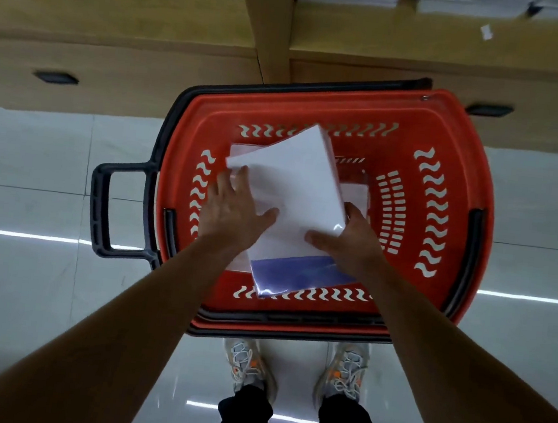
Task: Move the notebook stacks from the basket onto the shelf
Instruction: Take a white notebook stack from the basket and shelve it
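L hand [236, 208], R hand [348, 241] hold notebook stack [294, 185] — inside basket [316, 109].

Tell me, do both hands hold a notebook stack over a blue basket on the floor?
Not quite: the head view shows the basket is red, not blue. The left hand and right hand do hold the stack over it, on the floor.
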Demonstrator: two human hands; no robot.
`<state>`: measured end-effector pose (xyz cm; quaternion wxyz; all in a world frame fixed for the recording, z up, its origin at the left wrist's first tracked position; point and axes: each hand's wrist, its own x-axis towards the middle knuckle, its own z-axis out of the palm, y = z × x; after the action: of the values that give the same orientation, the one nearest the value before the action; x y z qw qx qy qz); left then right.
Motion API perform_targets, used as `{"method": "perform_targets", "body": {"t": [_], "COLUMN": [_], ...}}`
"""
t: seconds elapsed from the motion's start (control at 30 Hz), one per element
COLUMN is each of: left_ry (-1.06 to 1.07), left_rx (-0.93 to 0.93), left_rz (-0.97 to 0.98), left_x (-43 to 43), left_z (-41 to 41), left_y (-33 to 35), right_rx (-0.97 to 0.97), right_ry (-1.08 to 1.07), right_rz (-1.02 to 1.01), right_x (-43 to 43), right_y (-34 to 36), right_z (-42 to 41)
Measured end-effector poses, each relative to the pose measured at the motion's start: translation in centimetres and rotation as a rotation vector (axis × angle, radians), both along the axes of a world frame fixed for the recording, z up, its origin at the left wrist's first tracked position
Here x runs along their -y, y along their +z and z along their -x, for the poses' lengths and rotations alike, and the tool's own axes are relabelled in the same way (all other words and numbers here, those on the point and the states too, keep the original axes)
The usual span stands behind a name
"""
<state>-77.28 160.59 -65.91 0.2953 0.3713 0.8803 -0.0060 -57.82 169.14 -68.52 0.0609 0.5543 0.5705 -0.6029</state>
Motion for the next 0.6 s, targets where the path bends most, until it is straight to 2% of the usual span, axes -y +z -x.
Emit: {"method": "perform_targets", "body": {"t": [0.1, 0.2, 0.33, 0.47, 0.6], "left_ry": [-0.041, -0.082, 0.018, 0.053, -0.075], "left_rx": [-0.013, 0.053, 0.140, 0.115, 0.101], "left_rz": [-0.098, -0.201, -0.281, -0.188, -0.089], "left_x": [-1.2, -2.6, -3.9, -2.6, 0.0], "left_z": [0.8, 0.7, 0.8, 1.0, 0.5], "left_y": [-0.2, 0.3, 0.9, 0.0, -1.5], "right_rx": [-0.036, -0.072, -0.118, -0.110, 0.003], "right_ry": [0.062, 0.108, 0.091, 0.096, 0.140], "right_rz": [0.032, 0.039, 0.088, 0.109, 0.042], "right_x": [-1.4, -2.9, -3.8, -3.8, -3.7], "right_y": [0.2, 0.9, 1.6, 1.1, -0.2], "right_z": [-0.4, -0.6, -0.9, -1.0, -1.2]}}
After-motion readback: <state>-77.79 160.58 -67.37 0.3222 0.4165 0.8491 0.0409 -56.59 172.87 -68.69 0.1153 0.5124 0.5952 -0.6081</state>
